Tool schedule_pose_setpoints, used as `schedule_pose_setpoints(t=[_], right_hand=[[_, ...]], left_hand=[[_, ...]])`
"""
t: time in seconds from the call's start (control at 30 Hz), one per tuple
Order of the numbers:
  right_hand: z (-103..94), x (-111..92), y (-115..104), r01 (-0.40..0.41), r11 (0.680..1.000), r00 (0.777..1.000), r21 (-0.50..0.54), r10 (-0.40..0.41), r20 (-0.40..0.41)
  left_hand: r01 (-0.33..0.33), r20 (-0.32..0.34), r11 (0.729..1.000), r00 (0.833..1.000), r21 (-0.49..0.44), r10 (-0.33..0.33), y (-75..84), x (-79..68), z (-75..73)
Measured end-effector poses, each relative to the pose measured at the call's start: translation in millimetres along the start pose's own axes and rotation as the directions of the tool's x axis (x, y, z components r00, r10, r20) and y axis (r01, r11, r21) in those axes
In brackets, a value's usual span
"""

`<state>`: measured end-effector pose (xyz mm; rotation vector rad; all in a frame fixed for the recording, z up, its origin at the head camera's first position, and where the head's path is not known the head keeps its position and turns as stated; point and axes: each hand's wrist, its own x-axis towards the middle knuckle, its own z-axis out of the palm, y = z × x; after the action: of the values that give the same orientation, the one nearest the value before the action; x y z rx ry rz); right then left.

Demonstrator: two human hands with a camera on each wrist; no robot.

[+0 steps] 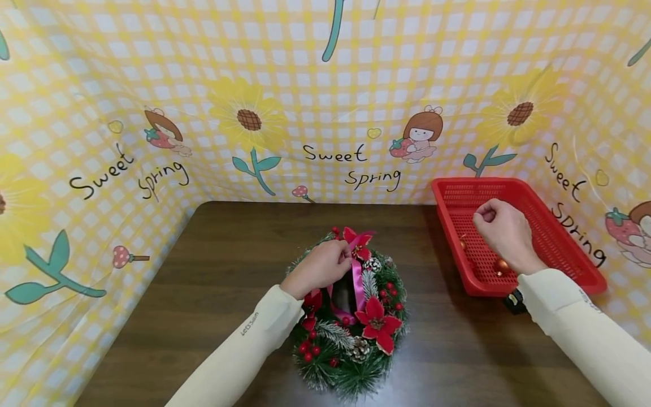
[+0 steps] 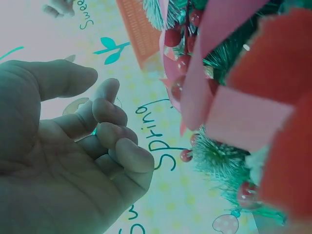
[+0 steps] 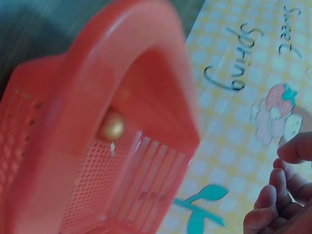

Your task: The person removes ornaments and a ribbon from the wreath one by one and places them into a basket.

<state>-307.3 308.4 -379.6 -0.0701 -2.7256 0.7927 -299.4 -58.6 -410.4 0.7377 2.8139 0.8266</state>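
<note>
A green Christmas wreath (image 1: pixel 351 370), trimmed with red poinsettias, berries and pinecones, lies on the table. A pink ribbon (image 1: pixel 358 282) loops through its middle. Over the wreath's upper part, the left hand (image 1: pixel 320 265) is beside the ribbon. In the left wrist view its fingers (image 2: pixel 134 155) are loosely curled, apart from the ribbon, and nothing shows between them. Above the red basket (image 1: pixel 564 249) hangs the right hand (image 1: pixel 506 232). Its fingers bend loosely, with thumb near the index finger and nothing visible in between. A copper-gold bauble (image 1: pixel 501 266) lies in the basket.
Another small bauble (image 1: pixel 463 243) sits by the basket's left wall. Yellow checked cloth (image 1: pixel 325 102) with flower prints stands as walls at the back and sides of the brown wooden table (image 1: pixel 239 271). A black object (image 1: pixel 515 302) shows near the right sleeve.
</note>
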Motion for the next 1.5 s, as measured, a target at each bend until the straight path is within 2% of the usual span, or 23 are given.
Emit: schedule_pose_setpoints(t=[0.2, 0.4, 0.6, 0.67, 0.73, 0.8, 0.9, 1.03, 1.1, 1.17, 1.2, 1.37, 1.5], right_hand=[[6.9, -3.6, -23.0, 0.081, 0.997, 0.997, 0.003, -0.081, -0.002], [21.9, -10.4, -44.6, 0.150, 0.989, 0.989, 0.012, -0.150, 0.015], [45.3, -21.5, -65.9, 0.261, 0.965, 0.963, 0.034, -0.262, 0.065], [53.5, -26.7, -72.6, 0.335, 0.941, 0.937, 0.047, -0.338, 0.087], [62.0, -33.0, -79.9, 0.429, 0.900, 0.893, 0.076, -0.435, 0.116], [70.6, -40.8, -86.7, 0.521, 0.847, 0.833, 0.110, -0.532, 0.152], [82.5, -54.3, -97.3, 0.631, 0.759, 0.726, 0.157, -0.650, 0.225], [96.2, -71.7, -111.0, 0.717, 0.666, 0.594, 0.206, -0.738, 0.321], [102.6, -78.5, -117.4, 0.739, 0.637, 0.547, 0.219, -0.757, 0.356], [108.2, -84.0, -123.6, 0.752, 0.621, 0.519, 0.221, -0.764, 0.382], [110.9, -86.4, -126.1, 0.755, 0.620, 0.513, 0.215, -0.762, 0.395], [122.4, -94.6, -135.3, 0.766, 0.622, 0.508, 0.159, -0.739, 0.443], [128.2, -98.1, -138.0, 0.766, 0.635, 0.523, 0.099, -0.706, 0.477]], left_hand=[[0.019, 0.011, 0.999, 1.000, -0.029, -0.019, -5.9, -1.1, 1.5], [0.039, 0.003, 0.999, 0.999, -0.028, -0.039, -11.4, -2.0, 2.8], [0.038, -0.034, 0.999, 0.999, 0.011, -0.038, -16.2, -2.8, 2.0], [0.041, -0.040, 0.999, 0.998, 0.027, -0.040, -16.9, -3.1, 0.7], [0.044, -0.044, 0.998, 0.998, 0.040, -0.042, -17.8, -3.6, -0.9], [0.048, -0.051, 0.997, 0.998, 0.057, -0.046, -19.3, -3.8, -1.9], [0.053, -0.049, 0.997, 0.998, 0.062, -0.050, -22.0, -4.2, -2.5], [0.066, -0.042, 0.996, 0.997, 0.056, -0.064, -24.1, -4.4, -2.7], [0.072, -0.042, 0.996, 0.997, 0.052, -0.069, -24.8, -4.4, -2.8], [0.075, -0.041, 0.996, 0.996, 0.049, -0.073, -25.1, -4.7, -2.9], [0.078, -0.041, 0.996, 0.996, 0.046, -0.076, -25.2, -4.8, -3.0], [0.093, -0.034, 0.995, 0.995, 0.037, -0.092, -25.9, -5.9, -1.2], [0.100, -0.028, 0.994, 0.995, 0.034, -0.099, -27.2, -7.8, 0.3]])
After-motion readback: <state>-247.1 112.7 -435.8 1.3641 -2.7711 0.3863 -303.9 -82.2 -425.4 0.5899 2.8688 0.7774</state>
